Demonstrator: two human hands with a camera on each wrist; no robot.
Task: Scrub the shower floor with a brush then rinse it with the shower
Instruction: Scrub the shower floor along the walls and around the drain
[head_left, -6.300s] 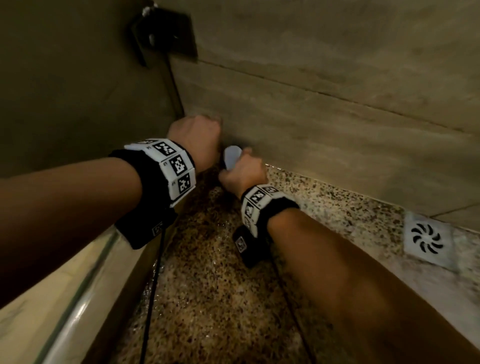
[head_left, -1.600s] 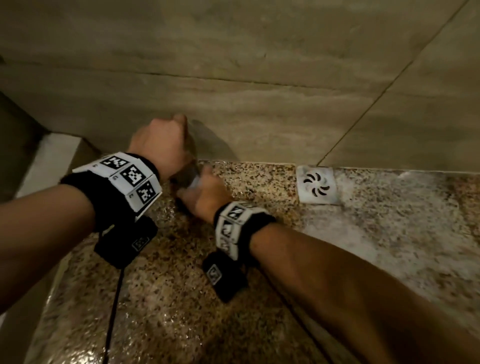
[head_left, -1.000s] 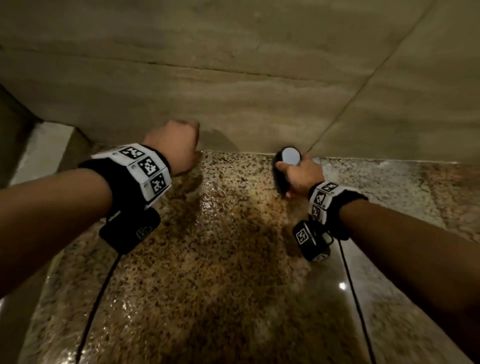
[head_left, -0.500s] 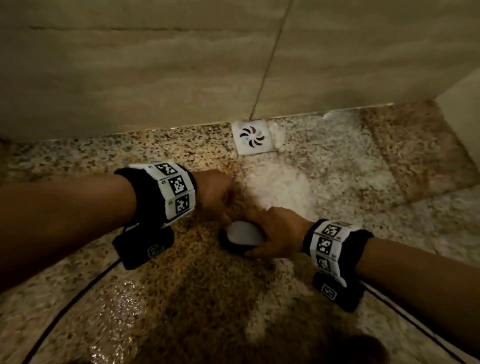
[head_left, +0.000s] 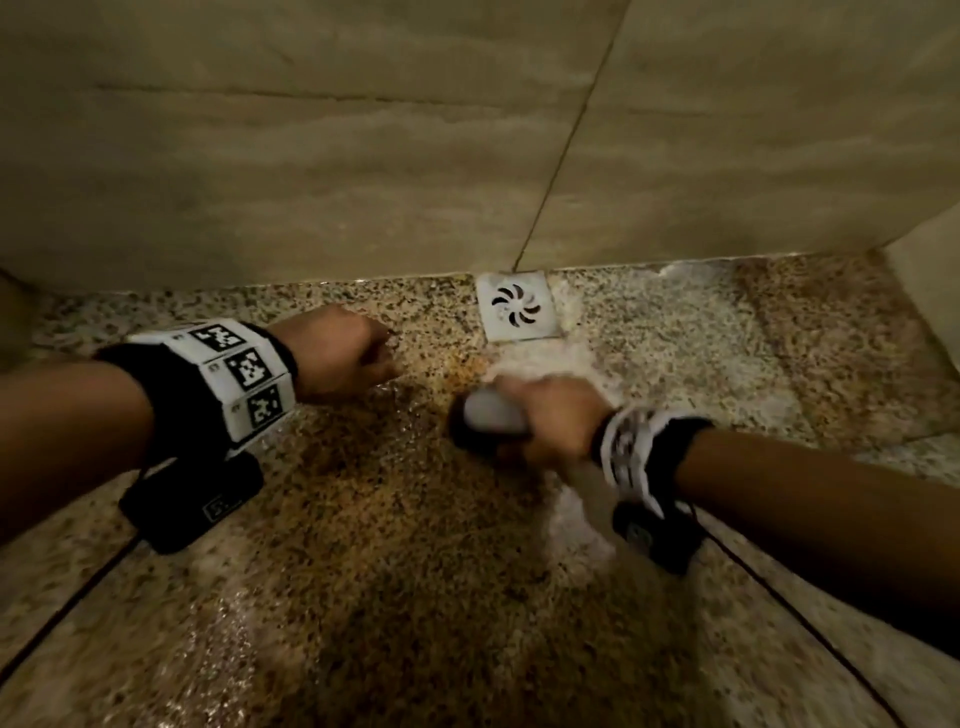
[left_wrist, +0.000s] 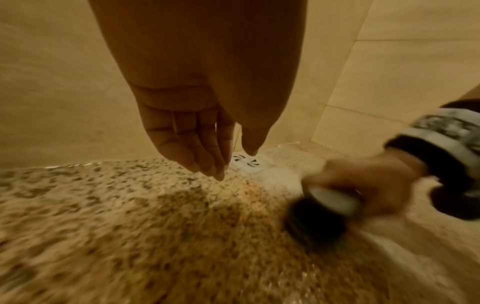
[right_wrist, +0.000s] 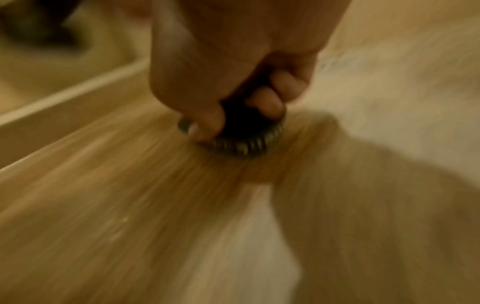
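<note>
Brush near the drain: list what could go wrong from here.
1. The granite floor glistens wet and foamy, so the brush gripped by the right hand may skid out of its grip.
2. White foam lies against the drain; scrubbing could push grime into its slots.
3. The left hand hovers open with its fingers just above the slick floor, so it offers little bracing.

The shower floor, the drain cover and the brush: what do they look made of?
Shower floor: speckled stone, likely granite or terrazzo, glossy where wet. Drain cover: pale square plate with swirl slots, metal or plastic, unclear. Brush: smooth pale top, probably plastic, over dark bristles, gripped by the right hand.
</note>
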